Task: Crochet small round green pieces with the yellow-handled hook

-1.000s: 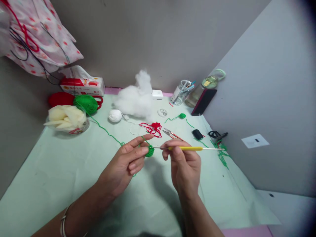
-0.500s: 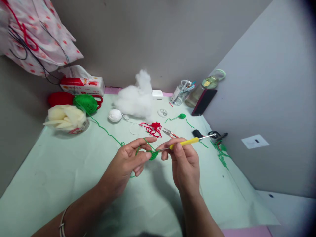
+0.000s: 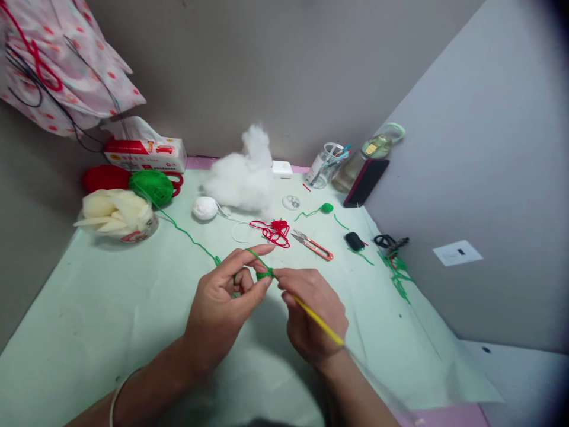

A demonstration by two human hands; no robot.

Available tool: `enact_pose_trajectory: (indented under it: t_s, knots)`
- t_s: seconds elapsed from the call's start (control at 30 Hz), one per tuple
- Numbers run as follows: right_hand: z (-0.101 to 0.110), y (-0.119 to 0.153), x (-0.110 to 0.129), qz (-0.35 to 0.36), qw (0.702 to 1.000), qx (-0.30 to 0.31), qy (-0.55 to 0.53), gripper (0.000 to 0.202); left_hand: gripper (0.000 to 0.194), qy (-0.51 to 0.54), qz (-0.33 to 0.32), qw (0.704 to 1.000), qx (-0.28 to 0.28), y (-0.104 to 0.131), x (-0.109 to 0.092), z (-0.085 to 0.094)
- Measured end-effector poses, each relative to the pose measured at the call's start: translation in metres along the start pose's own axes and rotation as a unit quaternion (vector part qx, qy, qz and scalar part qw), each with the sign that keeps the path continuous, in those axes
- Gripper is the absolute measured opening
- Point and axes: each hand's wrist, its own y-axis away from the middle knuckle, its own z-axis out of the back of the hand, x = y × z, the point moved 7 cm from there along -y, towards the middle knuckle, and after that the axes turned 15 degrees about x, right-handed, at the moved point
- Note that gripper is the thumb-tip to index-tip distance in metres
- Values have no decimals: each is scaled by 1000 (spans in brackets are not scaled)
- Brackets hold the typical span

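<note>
My left hand (image 3: 229, 290) pinches a small green crochet piece (image 3: 265, 274) between thumb and fingers. Green yarn (image 3: 191, 237) runs over its raised index finger and back to the green ball (image 3: 152, 187). In my right hand (image 3: 316, 314) is a crochet hook (image 3: 319, 320) with a yellow handle, its rear end slanting down to the right and blurred. The fingertips of that hand meet the right edge of the green piece. The hook's working tip is hidden by my fingers.
Beyond my hands lie orange-handled thread snips (image 3: 313, 245), tangled red yarn (image 3: 276, 232), white stuffing (image 3: 242, 178) and a white yarn ball (image 3: 205, 208). A tub (image 3: 142, 228) stands left. A phone (image 3: 367, 182), bottle (image 3: 353, 169) and pen jar (image 3: 324, 166) stand back right.
My right hand has turned over, swinging the hook's rear end from up-right to down-right. The thread snips are now uncovered. The green piece has tilted and shifted slightly left and up.
</note>
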Motion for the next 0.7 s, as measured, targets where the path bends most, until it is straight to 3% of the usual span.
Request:
enact_pose_trajectory:
  t_s: [0.07, 0.13, 0.2, 0.27, 0.37, 0.57, 0.7]
  knots:
    - [-3, 3, 3, 7, 998, 4, 68, 27, 49, 76, 21, 997, 22, 0, 6, -6]
    - [-2, 4, 2, -5, 998, -6, 60, 30, 55, 183, 66, 978, 72, -2, 13, -15]
    - [5, 4, -6, -38, 997, -47, -46, 29, 50, 266, 98, 953, 103, -3, 15, -20]
    - [9, 4, -18, -84, 975, -94, -185, 27, 41, 300, 100, 943, 104, -5, 12, -19]
    - [5, 1, -32, -139, 931, -113, -319, 24, 38, 290, 78, 949, 96, -7, 8, -14]
    - [3, 2, -39, -175, 914, -100, -352, 21, 36, 215, 55, 971, 84, -11, 6, -4]
    - [0, 5, -44, -199, 875, -107, -427, 19, 30, 201, 55, 973, 95, -11, 5, -3]
